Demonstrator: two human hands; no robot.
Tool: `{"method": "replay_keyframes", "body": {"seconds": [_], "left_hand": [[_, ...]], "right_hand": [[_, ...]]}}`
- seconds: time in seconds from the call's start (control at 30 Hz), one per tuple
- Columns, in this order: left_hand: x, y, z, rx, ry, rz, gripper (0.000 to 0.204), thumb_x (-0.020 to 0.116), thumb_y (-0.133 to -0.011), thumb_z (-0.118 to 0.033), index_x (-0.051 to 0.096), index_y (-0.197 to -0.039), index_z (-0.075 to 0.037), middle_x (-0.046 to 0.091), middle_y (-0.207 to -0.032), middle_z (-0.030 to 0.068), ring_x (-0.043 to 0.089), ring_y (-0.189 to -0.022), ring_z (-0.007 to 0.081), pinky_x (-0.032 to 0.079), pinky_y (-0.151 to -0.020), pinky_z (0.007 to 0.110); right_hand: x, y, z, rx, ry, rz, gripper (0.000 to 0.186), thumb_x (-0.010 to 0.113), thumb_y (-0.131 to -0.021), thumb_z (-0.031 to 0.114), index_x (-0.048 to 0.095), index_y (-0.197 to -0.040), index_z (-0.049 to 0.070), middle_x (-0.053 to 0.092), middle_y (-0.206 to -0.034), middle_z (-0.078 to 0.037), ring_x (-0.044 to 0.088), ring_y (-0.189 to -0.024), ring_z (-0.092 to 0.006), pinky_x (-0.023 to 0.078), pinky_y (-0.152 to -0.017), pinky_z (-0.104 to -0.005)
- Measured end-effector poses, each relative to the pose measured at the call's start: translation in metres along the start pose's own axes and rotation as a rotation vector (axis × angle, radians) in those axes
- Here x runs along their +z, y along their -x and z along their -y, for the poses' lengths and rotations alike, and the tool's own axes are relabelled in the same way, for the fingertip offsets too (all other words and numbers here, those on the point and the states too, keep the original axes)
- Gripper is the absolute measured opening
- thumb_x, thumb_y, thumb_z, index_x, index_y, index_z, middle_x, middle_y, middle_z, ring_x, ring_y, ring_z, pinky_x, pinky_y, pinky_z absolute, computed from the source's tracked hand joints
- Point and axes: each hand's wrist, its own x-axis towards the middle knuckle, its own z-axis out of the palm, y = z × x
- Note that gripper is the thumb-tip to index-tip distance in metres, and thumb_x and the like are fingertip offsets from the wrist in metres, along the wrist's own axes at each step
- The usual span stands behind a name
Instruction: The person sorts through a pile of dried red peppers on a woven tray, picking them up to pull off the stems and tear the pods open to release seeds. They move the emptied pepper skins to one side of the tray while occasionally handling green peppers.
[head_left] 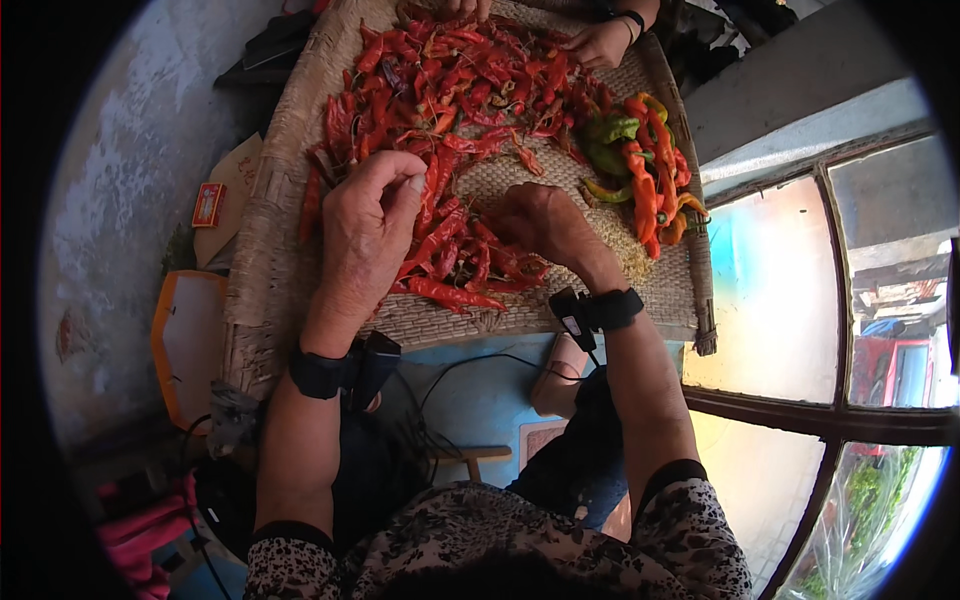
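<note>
A woven tray (262, 225) holds a broad heap of dried red chili peppers (440, 75). A smaller cluster of red chilies (455, 260) lies on the near part, between my hands. My left hand (368, 225) is over the tray's left side with thumb and forefinger pinched, right beside a red chili; what it grips is not clear. To the right of the cluster, my right hand (550, 225) has its fingers curled down toward the tray, their tips in shadow. Dark straps with small devices sit on both my wrists.
Fresh green, orange and red peppers (640, 170) lie along the tray's right side, near scattered pale seeds (625, 250). Another person's hand (600, 42) rests at the far right corner, another hand at the far edge. A framed window (835, 300) stands at right, a matchbox (208, 205) at left.
</note>
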Motion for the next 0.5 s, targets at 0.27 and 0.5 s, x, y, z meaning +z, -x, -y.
{"method": "replay_keyframes", "body": {"seconds": [0.27, 0.5], "left_hand": [[0.000, 0.000, 0.001, -0.018, 0.005, 0.051, 0.007, 0.058, -0.089, -0.003, 0.059, -0.096, -0.001, 0.063, -0.084, 0.0098, 0.062, -0.074, 0.0175, 0.049, -0.064, 0.030], [0.003, 0.003, 0.001, 0.021, -0.031, 0.111, 0.008, 0.058, -0.090, -0.004, 0.059, -0.097, 0.000, 0.060, -0.081, 0.0046, 0.054, -0.069, 0.0098, 0.044, -0.062, 0.027]], "right_hand": [[-0.032, 0.010, 0.019, 0.076, -0.301, -0.188, 0.011, 0.061, -0.087, 0.010, 0.062, -0.093, 0.001, 0.065, -0.075, -0.008, 0.062, -0.068, -0.0163, 0.049, -0.063, -0.0300], [-0.046, 0.002, 0.004, 0.312, -0.717, -0.565, 0.049, 0.059, -0.093, 0.026, 0.049, -0.128, -0.007, 0.067, -0.093, -0.010, 0.062, -0.078, -0.0129, 0.052, -0.065, -0.0267]]}}
